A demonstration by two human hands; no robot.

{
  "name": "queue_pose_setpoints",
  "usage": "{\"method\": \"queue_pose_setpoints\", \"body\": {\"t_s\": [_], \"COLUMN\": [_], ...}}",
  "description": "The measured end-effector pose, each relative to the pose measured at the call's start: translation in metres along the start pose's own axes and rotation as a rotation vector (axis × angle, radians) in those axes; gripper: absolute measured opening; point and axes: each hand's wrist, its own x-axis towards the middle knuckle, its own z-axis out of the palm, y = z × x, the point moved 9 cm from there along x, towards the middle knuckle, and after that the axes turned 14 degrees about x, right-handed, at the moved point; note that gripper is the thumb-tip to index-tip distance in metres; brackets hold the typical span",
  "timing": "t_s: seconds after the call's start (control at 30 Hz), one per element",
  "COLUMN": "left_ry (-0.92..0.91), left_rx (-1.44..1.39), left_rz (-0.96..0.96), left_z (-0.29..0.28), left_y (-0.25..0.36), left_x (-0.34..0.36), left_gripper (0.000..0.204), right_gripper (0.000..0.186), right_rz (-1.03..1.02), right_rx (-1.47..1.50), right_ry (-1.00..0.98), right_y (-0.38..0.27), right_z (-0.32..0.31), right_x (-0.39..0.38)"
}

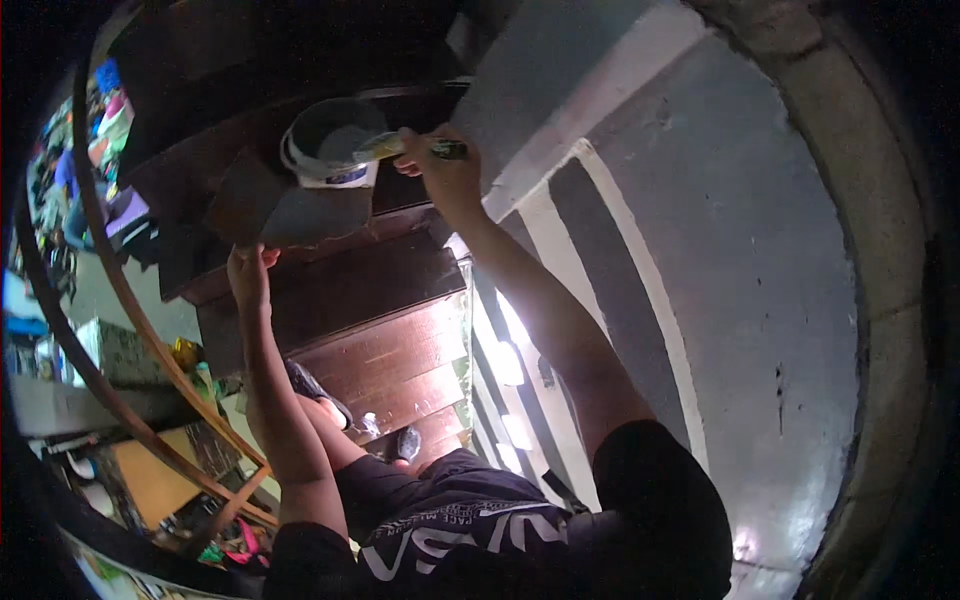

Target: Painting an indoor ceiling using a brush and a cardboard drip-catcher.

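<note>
My right hand (440, 165) is closed on a paintbrush (378, 150), whose head points left over the mouth of a white paint bucket (350, 180). The bucket stands on a dark upper stair; its inside is dim, so I cannot tell how much it holds. Lower and to the left, my left hand (250, 265) pinches the near edge of a flat, stiff sheet, seemingly cardboard (315, 215), grey on one part and brown on another. This sheet lies in front of the bucket and covers part of the stair.
Brown wooden stairs (370, 290) descend toward my feet. On the right rises a grey wall (740, 250) with pale and dark stripes beside the steps. A curved handrail (125, 285) bounds the left side, with a cluttered lower floor (95, 180) beyond it.
</note>
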Motion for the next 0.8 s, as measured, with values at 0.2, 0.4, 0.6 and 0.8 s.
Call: {"method": "queue_pose_setpoints", "body": {"t_s": [0.2,0.4,0.6,0.8], "left_ry": [-0.039,-0.076,-0.025,-0.070], "left_rx": [0.115,-0.084,-0.009,0.064], "left_rz": [0.015,0.060,0.115,0.375], "left_z": [-0.002,-0.015,-0.063,-0.076], "left_y": [-0.039,-0.078,-0.086,-0.020], "left_x": [0.017,0.052,0.043,0.023], "left_gripper": [0.033,0.031,0.037,0.039], "right_gripper": [0.025,0.027,0.023,0.017], "right_rz": [-0.032,-0.024,-0.032,-0.155], "right_rx": [0.090,0.128,0.376,0.508], "right_ry": [0.000,0.070,0.300,0.458], "right_y": [-0.002,-0.003,-0.038,-0.090], "right_z": [-0.007,-0.017,-0.070,-0.164], "right_x": [0.000,-0.002,-0.063,-0.197]}}
